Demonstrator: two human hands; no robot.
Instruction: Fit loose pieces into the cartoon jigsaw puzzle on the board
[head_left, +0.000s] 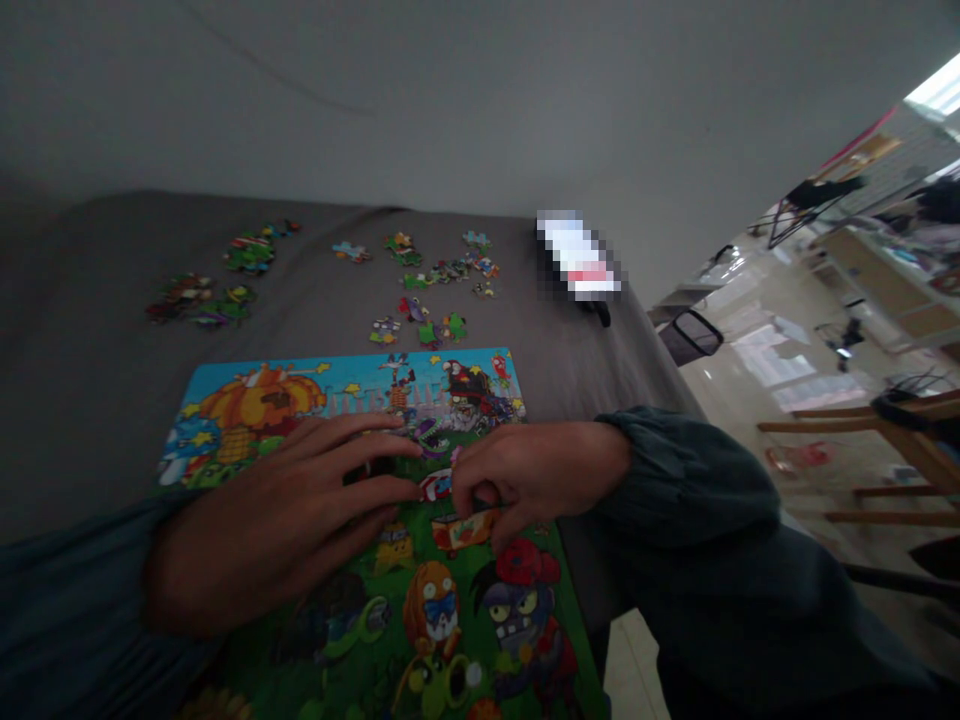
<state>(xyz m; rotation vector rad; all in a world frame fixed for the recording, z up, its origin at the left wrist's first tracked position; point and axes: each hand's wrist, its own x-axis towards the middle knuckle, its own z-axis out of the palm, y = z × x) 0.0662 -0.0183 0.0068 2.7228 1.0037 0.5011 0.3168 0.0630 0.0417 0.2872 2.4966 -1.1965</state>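
Note:
A colourful cartoon jigsaw puzzle (262,385) with a blue sky edge and green lower part lies in front of me on the grey cloth. My left hand (300,500) rests flat over its left middle, fingers stretched and slightly apart, holding nothing. At the puzzle's right middle, my right hand (517,480) is bent down with its fingers curled to the surface. Whatever those fingertips press or pinch is hidden beneath them. Just left of them a red and white patch of the picture shows.
Several loose puzzle pieces (251,252) lie beyond the puzzle at the left, and more pieces (450,270) in the middle. A phone with a lit, blurred screen (581,258) stands at the back right. The table's right edge drops to a floor with wooden chair parts (885,450).

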